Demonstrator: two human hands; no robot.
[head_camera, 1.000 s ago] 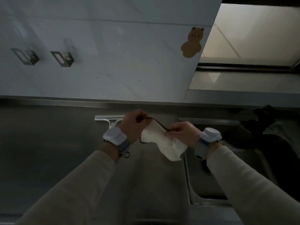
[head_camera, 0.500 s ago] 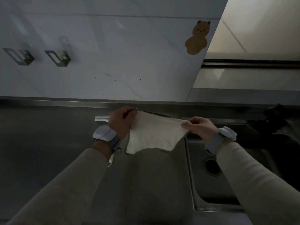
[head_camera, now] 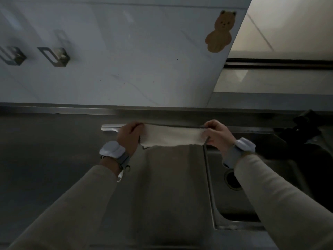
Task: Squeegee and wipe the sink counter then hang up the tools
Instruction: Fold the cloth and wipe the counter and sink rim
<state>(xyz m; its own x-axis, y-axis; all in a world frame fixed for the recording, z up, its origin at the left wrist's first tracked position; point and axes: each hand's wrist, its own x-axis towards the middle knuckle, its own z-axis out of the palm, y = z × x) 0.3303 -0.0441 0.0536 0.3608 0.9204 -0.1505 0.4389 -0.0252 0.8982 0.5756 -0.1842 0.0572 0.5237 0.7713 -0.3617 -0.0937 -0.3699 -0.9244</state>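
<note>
Cloth (head_camera: 173, 138) now pulled taut, left hand (head_camera: 128, 137), right hand (head_camera: 217, 136) pinching ends

I wear long beige sleeves (head_camera: 75, 201) reaching almost to my wrists. Just behind my left hand (head_camera: 128, 137) sits a white pod on a grey strap (head_camera: 112, 150). An identical one (head_camera: 244, 144) sits behind my right hand (head_camera: 219, 135).

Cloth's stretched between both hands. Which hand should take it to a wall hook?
Probably left. The left hand grips the cloth end nearer the hooks; the right hand is over by the sink.
</note>
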